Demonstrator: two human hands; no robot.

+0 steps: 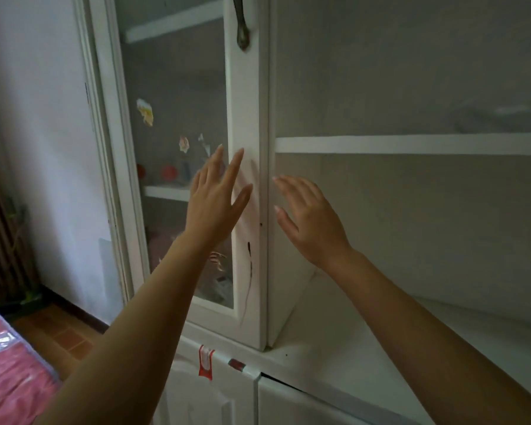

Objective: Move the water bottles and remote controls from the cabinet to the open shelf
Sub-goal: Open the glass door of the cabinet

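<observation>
White glass-door cabinet (178,154) closed; red-capped shapes, perhaps water bottles (169,173), blurred behind glass. Remote controls not visible. Open shelf (411,144) bare. Left hand (216,194), right hand (307,216) spread, empty. Nothing moved yet.

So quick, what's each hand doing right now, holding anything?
Left hand: open, fingers spread, empty, against the glass cabinet door.
Right hand: open, empty, raised in front of the open shelf.
</observation>
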